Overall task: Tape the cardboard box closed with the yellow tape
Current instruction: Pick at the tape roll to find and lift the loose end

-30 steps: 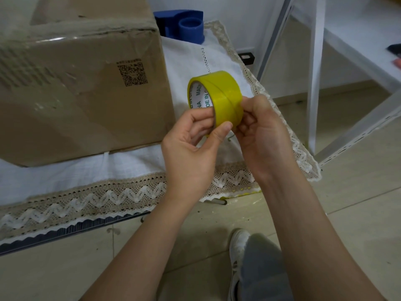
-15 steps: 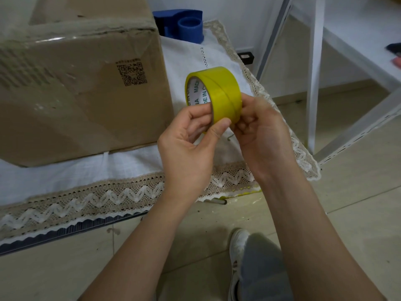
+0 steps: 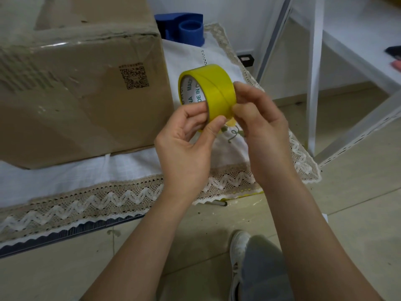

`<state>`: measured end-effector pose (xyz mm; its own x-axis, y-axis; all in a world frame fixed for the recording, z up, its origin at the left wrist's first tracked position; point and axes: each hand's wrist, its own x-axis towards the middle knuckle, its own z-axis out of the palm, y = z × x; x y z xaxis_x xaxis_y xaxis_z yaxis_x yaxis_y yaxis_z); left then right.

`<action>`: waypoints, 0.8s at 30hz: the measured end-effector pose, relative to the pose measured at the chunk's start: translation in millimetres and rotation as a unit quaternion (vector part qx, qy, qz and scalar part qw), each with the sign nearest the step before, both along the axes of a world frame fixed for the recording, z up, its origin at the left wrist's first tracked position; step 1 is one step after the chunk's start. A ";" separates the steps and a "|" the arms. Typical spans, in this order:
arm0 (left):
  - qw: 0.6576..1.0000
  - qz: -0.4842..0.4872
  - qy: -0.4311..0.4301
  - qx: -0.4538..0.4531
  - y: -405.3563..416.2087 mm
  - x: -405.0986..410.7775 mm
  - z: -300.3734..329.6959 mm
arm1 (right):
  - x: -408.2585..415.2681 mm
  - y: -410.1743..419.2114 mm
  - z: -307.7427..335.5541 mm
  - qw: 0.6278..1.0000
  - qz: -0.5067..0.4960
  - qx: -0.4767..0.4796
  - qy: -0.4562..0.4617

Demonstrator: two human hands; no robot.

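A yellow tape roll [image 3: 213, 88] with a white printed core is held up in front of me, to the right of the big cardboard box [image 3: 76, 92]. My left hand [image 3: 184, 144] grips the roll's lower edge, thumb on the outer face and fingers in the core. My right hand [image 3: 258, 127] pinches the roll's right side with its fingertips on the tape surface. The box stands on a white lace-edged cloth [image 3: 91, 179], with clear tape along its top edge and a QR code on its near side.
A blue tape dispenser [image 3: 182, 27] sits behind the box on the cloth. White metal frame legs [image 3: 314, 79] rise at the right. My shoe and grey trouser leg [image 3: 256, 266] are on the tiled floor below. A small black object [image 3: 246, 59] lies by the wall.
Both hands and the roll have shifted slightly; my right fingertips have slid a little along the roll's outer face. The box has not moved.
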<state>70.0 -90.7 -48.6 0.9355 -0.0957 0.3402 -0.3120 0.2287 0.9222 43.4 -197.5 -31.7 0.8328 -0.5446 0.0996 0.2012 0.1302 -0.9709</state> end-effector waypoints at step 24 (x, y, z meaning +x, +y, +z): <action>0.997 0.018 -0.032 0.072 2.5 -1.5 -0.5 | 5.4 -10.7 -14.4 0.794 -0.207 -0.569 -0.051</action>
